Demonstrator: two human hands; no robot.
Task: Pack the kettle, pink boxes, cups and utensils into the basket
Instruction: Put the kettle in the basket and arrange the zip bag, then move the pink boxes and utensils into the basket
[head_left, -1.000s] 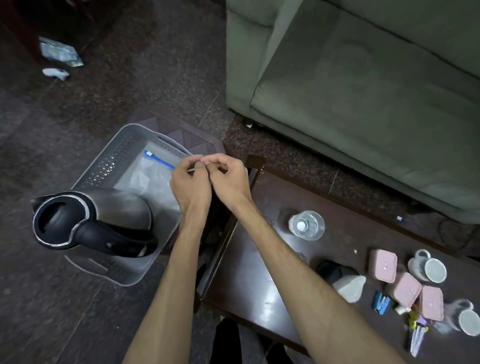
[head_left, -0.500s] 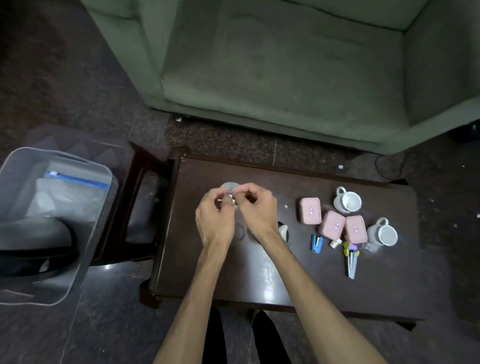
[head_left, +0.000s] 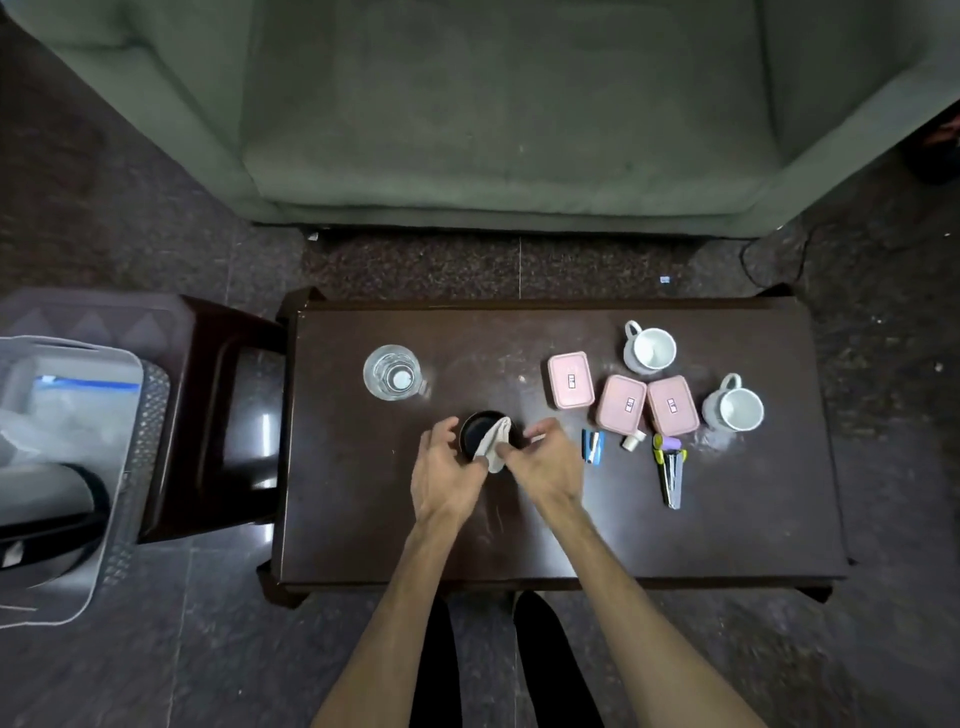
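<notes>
Both hands at the black base, centre of the table

I had my left hand (head_left: 444, 467) spread with fingers curled loosely at the left rim of the round black base (head_left: 485, 434); my right hand (head_left: 545, 460) pinched the white cloth (head_left: 493, 444) lying across it. Right of them on the table (head_left: 363, 519): three pink boxes (head_left: 621, 404), two white cups (head_left: 649, 348) and the utensils (head_left: 670, 470). Kettle (head_left: 47, 514) sat in the basket (head_left: 135, 467), far left
</notes>
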